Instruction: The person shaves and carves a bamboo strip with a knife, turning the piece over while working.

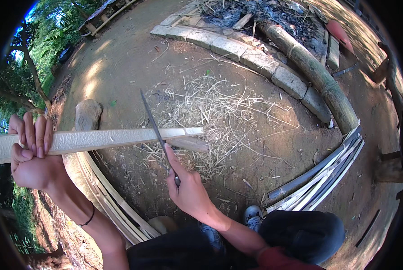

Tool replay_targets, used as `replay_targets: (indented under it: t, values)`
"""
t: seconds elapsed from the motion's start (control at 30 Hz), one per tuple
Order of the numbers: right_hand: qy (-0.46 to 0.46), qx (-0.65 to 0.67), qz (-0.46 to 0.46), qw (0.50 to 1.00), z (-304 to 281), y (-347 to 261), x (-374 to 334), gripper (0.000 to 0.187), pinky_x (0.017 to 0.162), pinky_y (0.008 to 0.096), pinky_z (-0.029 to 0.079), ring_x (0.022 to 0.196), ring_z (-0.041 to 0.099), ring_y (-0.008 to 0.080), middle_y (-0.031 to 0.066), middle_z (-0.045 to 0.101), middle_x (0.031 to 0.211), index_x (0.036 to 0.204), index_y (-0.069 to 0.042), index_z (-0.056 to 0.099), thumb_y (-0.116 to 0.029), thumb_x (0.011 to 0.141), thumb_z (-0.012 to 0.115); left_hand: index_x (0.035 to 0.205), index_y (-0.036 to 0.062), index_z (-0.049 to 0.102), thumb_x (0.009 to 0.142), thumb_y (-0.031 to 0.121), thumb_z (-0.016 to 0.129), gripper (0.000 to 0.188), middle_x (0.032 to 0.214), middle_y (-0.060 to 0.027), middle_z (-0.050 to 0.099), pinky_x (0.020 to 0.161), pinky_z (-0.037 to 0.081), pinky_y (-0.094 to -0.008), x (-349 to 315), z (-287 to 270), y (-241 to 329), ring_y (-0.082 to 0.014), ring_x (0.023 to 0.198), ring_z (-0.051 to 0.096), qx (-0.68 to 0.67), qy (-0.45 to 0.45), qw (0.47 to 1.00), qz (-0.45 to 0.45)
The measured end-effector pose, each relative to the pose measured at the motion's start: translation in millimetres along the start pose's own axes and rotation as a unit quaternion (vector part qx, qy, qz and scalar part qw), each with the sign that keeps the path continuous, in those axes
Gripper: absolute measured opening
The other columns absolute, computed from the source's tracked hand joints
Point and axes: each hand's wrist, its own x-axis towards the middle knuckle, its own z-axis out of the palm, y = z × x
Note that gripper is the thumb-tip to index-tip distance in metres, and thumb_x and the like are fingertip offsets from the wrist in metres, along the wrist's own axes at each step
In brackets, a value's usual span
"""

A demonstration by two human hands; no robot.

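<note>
My left hand (36, 166) grips a long pale bamboo strip (98, 139), fingers wrapped over its upper edge. The strip runs from the left rim toward the middle of the view, above the ground. My right hand (190, 193) is closed round the handle of a knife (152, 118), its index finger stretched along the blade. The narrow dark blade points up and away and crosses the strip near its right end; whether it bites in, I cannot tell. Partly behind the strip's end shows a short piece of wood (190, 144).
Curly shavings (228, 112) litter the dirt ahead. Split bamboo strips lie in bundles at the right (320, 173) and lower left (111, 198). A thick bamboo pole (316, 74) rests across a brick border (228, 47) round an ash heap (273, 13). A stone (88, 114) sits at left.
</note>
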Motion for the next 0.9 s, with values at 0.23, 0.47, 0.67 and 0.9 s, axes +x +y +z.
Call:
replay_targets:
  t: [0.23, 0.47, 0.67, 0.9]
  values:
    - [0.042, -0.021, 0.013, 0.999, 6, 22, -2, 0.071, 0.052, 0.0421, 0.048, 0.046, 0.058, 0.033, 0.0205, 0.057, 0.057, 0.154, -0.003, 0.029, 0.005, 0.088, 0.053, 0.072, 0.0076, 0.032, 0.057, 0.001, 0.045, 0.021, 0.058, -0.0024, 0.032, 0.042, 0.028, -0.0212, 2, 21, 0, -0.0094, 0.045, 0.027, 0.003, -0.024, 1.0, 0.001]
    - [0.029, 0.02, -0.068, 0.997, 5, -15, -16, 0.076, 0.05, 0.0439, 0.046, 0.041, 0.053, 0.0313, 0.0156, 0.052, 0.05, 0.155, -0.002, 0.023, 0.006, 0.086, 0.053, 0.068, 0.009, 0.03, 0.051, 0.003, 0.043, 0.022, 0.059, -0.0023, 0.031, 0.041, 0.025, -0.0216, 9, 6, 13, -0.0103, 0.046, 0.026, 0.048, 0.001, 0.999, -0.006]
    - [0.05, -0.052, 0.116, 0.991, -12, 55, -8, 0.067, 0.051, 0.0366, 0.046, 0.046, 0.059, 0.0273, 0.0195, 0.054, 0.054, 0.152, 0.002, 0.03, 0.007, 0.088, 0.051, 0.069, 0.0088, 0.03, 0.053, 0.004, 0.043, 0.021, 0.059, -0.0025, 0.03, 0.042, 0.025, -0.0226, 11, 6, 7, -0.0109, 0.047, 0.025, 0.035, -0.004, 0.999, -0.005]
    - [0.009, 0.017, 0.026, 0.999, -6, 6, -16, 0.072, 0.051, 0.0409, 0.049, 0.047, 0.06, 0.0277, 0.0206, 0.059, 0.058, 0.154, 0.0, 0.027, 0.007, 0.086, 0.051, 0.07, 0.0091, 0.031, 0.051, 0.003, 0.042, 0.023, 0.06, -0.0031, 0.032, 0.043, 0.027, -0.0218, 10, 2, 12, -0.0106, 0.047, 0.027, 0.053, -0.015, 0.998, -0.021]
